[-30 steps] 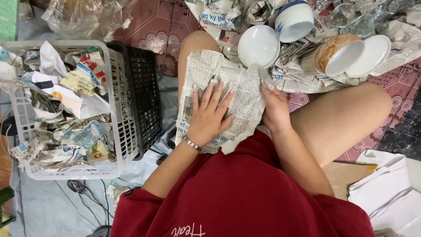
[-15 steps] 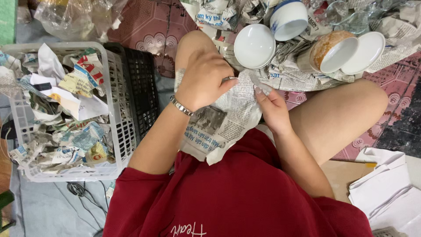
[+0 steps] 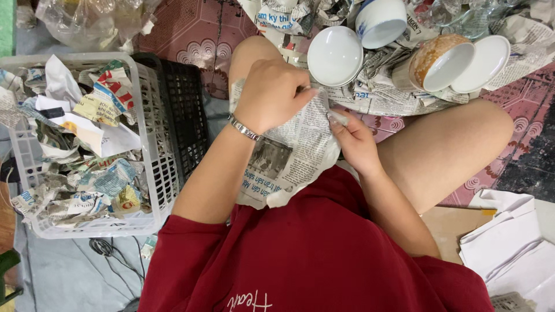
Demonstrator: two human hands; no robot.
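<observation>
A crumpled sheet of newspaper [image 3: 289,159] lies across my lap, over my left thigh. My left hand [image 3: 272,92] grips its upper edge, fingers curled over the paper near the knee. My right hand [image 3: 352,141] pinches the sheet's right edge just below the left hand. Whether anything is wrapped inside the paper is hidden. A white bowl [image 3: 335,56] rests on newspapers just beyond my hands.
A white plastic basket [image 3: 156,167] of crumpled paper scraps stands at my left, with a black crate [image 3: 188,115] beside it. More dishes lie ahead on newspapers: a blue-patterned cup [image 3: 380,22], a brown-rimmed bowl [image 3: 436,60] and a white saucer [image 3: 488,60]. White paper sheets [image 3: 511,245] lie at the right.
My left hand lifted from lying flat on the newspaper and moved up toward the knee, gripping the sheet's top edge. The sheet has folded and bunched; my right hand now pinches its edge.
</observation>
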